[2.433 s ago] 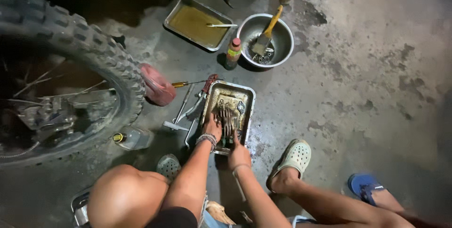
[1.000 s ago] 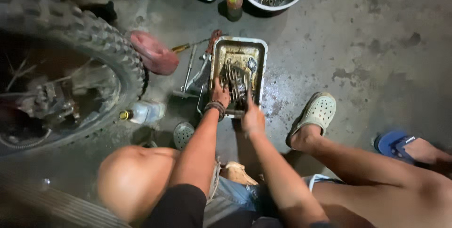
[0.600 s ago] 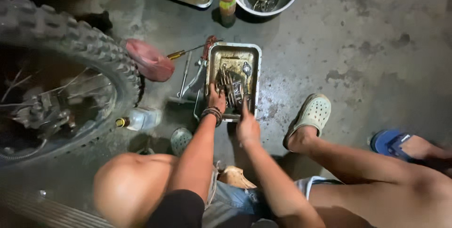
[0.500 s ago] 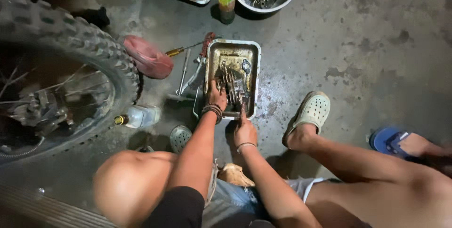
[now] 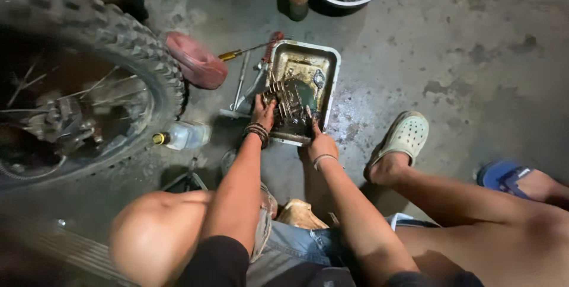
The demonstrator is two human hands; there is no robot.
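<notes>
Left hand (image 5: 264,111) grips the left side of the metal part (image 5: 289,102) sitting in the oily tray (image 5: 329,79) on the floor. Right hand (image 5: 320,142) is at the part's near end, fingers curled; contact likely, grip unclear. Head view only. Part looks heavy, rigid, oil-slick: likely needs 2 hands on the outer edges. Wheel (image 5: 77,73) left of tray.
</notes>
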